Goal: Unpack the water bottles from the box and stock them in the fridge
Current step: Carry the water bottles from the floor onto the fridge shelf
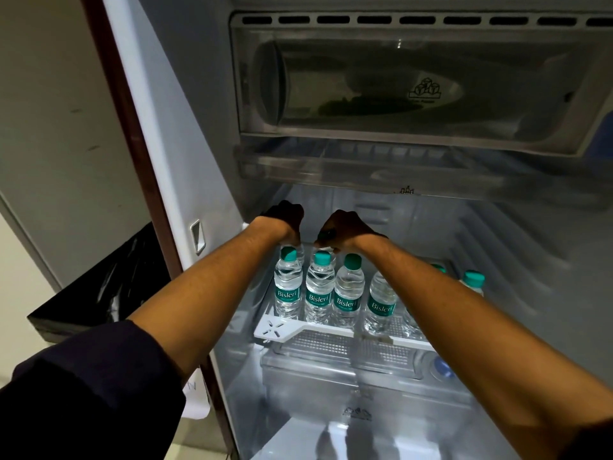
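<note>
Several small clear water bottles with teal caps and teal labels stand in a front row (pixel 319 290) on the fridge shelf (pixel 292 330). Both my arms reach over that row into the back of the shelf. My left hand (pixel 286 218) curls down round the top of a bottle (pixel 300 252) behind the row at the left. My right hand (pixel 341 227) grips the top of another bottle (pixel 326 249) just beside it. Both held bottles are mostly hidden by my hands and the front row. Two more teal caps (pixel 473 277) show to the right of my right forearm. The box is out of view.
A clear freezer compartment (pixel 398 94) and a chiller tray (pixel 365 167) hang just above my hands. Below the shelf sits a transparent crisper drawer (pixel 348 370). The fridge's left wall (pixel 185 161) is close to my left arm. A black bin (pixel 109 283) stands outside at left.
</note>
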A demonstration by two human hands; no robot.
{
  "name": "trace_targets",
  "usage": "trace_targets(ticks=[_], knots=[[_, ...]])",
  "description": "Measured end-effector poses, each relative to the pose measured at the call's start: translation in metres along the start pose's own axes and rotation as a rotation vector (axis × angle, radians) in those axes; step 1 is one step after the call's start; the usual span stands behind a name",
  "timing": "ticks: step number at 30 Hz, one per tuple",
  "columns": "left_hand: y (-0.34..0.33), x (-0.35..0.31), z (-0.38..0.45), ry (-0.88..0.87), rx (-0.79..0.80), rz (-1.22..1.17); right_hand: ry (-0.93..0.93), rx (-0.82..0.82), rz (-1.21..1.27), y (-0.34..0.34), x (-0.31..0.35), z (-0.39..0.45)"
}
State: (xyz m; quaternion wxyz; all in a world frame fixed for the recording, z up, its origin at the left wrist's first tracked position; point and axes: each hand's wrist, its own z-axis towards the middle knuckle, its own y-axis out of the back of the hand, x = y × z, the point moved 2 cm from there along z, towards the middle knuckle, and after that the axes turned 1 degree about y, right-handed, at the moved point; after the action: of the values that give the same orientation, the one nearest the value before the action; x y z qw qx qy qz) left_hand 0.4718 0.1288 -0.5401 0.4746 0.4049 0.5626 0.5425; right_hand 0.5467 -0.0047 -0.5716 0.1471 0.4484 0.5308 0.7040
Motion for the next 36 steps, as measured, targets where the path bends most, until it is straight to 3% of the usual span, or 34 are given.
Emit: trace_targets(ticks=[22,30,36], knots=[[0.001,-0.003,-0.01,0.019,-0.009,0.04,-0.062,-0.077,-0.036,-0.006,0.003,-0.009],[0.01,-0.017,-0.025,-0.037,-0.125,-0.044,-0.047,-0.207,0.01,0.01,0.011,-0.03],[0.017,-0.029,-0.06,-0.062,-0.223,-0.05,-0.004,-0.299,-0.21,0.023,0.023,-0.064]])
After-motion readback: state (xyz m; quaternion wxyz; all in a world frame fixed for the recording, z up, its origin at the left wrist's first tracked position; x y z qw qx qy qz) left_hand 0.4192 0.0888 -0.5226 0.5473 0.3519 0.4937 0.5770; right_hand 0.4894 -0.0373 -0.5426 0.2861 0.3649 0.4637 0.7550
